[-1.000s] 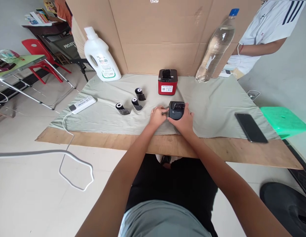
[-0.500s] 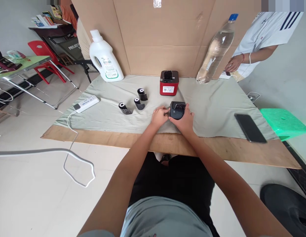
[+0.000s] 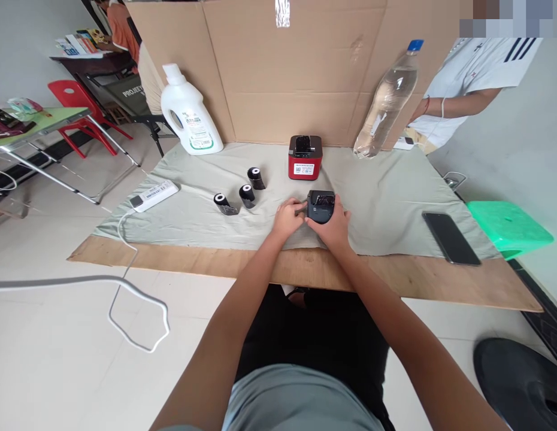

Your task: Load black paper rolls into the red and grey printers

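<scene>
A small black printer [image 3: 321,206] stands on the cloth in front of me, a strip of dark glossy material showing at its top. My right hand [image 3: 336,226] wraps round its right side and front, thumb across the lower front. From the left, my left hand [image 3: 288,216] presses its thumb and forefinger against the printer's side; the other fingers are curled. Behind it sits a red and black printer [image 3: 305,158] with a white label and a dark strip on top. Several small rolls of black film, such as one roll [image 3: 247,193], lie to the left with loose ends.
A white detergent jug [image 3: 188,114] and a tilted water bottle [image 3: 387,105] stand before a cardboard panel [image 3: 291,66]. A white power strip [image 3: 155,194] lies left, a phone [image 3: 451,238] right. Beyond the panel, another person's arm [image 3: 469,106] shows near the green stool [image 3: 509,224].
Both hands stay at the black printer with little movement. The whole scene sits slightly lower and further left as the camera tilts. The other person's hand at right has drawn partly behind the panel.
</scene>
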The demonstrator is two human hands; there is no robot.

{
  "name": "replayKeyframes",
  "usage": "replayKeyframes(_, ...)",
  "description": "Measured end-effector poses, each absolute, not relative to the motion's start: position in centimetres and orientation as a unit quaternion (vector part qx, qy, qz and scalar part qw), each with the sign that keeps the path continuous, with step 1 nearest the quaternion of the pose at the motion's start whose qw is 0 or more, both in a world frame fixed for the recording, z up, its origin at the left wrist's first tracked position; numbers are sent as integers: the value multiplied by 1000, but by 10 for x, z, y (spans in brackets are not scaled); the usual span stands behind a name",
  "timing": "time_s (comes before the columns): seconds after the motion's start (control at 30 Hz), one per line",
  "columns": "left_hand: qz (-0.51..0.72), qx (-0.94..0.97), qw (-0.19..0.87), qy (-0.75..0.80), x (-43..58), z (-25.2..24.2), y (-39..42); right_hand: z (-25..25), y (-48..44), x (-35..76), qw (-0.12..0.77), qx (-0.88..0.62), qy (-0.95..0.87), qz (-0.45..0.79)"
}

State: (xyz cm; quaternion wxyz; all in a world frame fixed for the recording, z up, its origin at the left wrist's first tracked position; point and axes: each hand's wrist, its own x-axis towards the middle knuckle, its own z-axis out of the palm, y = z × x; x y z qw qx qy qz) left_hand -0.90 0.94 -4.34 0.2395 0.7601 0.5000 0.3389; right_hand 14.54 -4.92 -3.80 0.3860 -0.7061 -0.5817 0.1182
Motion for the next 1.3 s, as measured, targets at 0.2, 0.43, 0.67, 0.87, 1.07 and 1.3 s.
replayKeyframes(0.2, 358, 757, 242, 491, -9, -44, 11, -44, -45, 147, 473, -687, -538, 122)
replayKeyframes(0.43, 308, 768, 163, 538, 1, -36, 1, -41, -45, 150, 541, -658, -510, 120)
replayKeyframes(0.67, 316, 773, 166, 525, 0, -29, -4, -43, -44, 151, 578, -639, -492, 126)
replayKeyframes(0.87, 384, 834, 158, 362, 1, -28, -11, -35, -43, 154, 627, -594, -458, 210)
replayKeyframes(1.07, 397, 846, 161, 317, -4, -38, -9, -13, -25, 174, 603, -606, -414, 314)
replayKeyframes(1.3, 409, 837, 209, 298, -3, -39, -6, -1, 11, 188, 536, -605, -445, 386)
